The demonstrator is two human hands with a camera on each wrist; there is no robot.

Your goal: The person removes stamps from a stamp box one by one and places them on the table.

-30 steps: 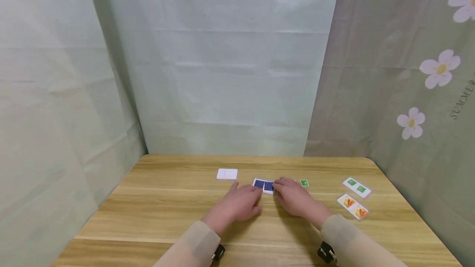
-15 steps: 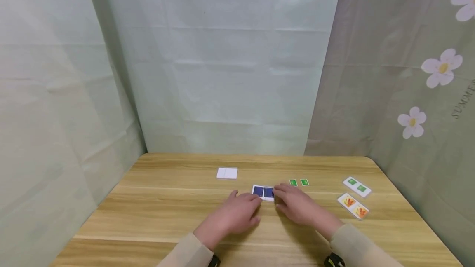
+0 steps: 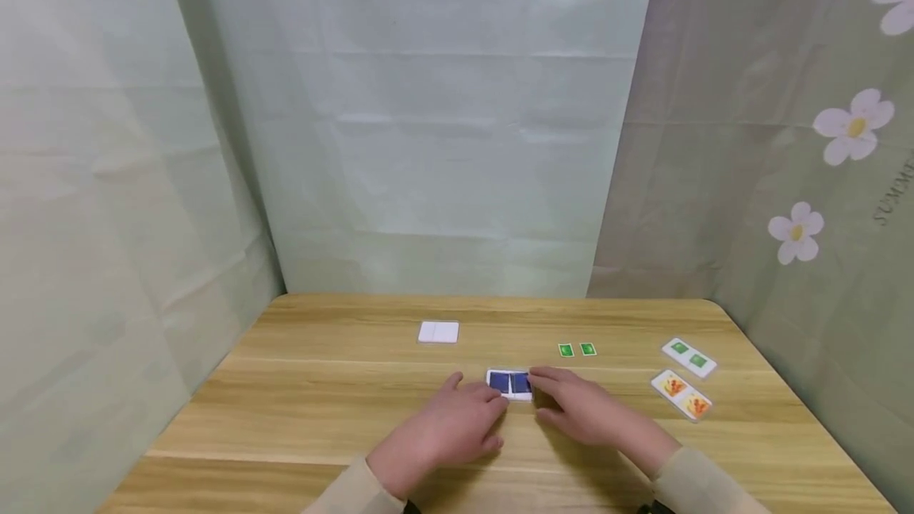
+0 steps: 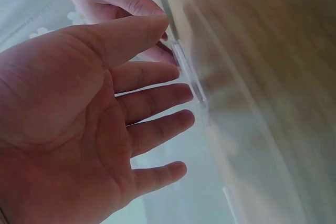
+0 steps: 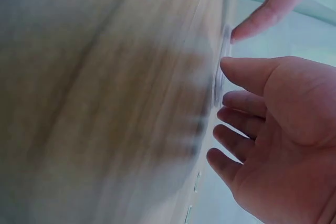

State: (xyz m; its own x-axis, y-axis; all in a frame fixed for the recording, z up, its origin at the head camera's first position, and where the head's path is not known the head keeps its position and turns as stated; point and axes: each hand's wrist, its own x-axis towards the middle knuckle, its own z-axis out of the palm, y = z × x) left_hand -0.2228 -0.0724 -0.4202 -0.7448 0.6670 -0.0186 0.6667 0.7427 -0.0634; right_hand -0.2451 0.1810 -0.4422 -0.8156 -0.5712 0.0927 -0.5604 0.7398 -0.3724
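Note:
A white card (image 3: 520, 397) bearing two dark blue squares (image 3: 500, 381) lies on the wooden table between my hands. The squares sit slightly skewed to each other. My left hand (image 3: 460, 427) rests its fingertips at the card's left front corner, fingers extended and spread. From the other side, my right hand (image 3: 581, 409) touches the card's right edge with relaxed fingers and overlaps part of the right square. In the left wrist view the card shows as a thin clear edge (image 4: 190, 74) near the fingertips. The right wrist view shows the right thumb (image 5: 241, 72) at that edge.
Two small green squares (image 3: 566, 350) lie behind the right hand. To the right are a card with green pictures (image 3: 689, 358) and one with orange pictures (image 3: 681, 395). A blank white card (image 3: 439, 331) lies at the back. Cloth hangings surround the table (image 3: 286, 387).
Both hands have drawn the card with the blue squares across the table toward me. The small green squares behind the right hand have come into full view.

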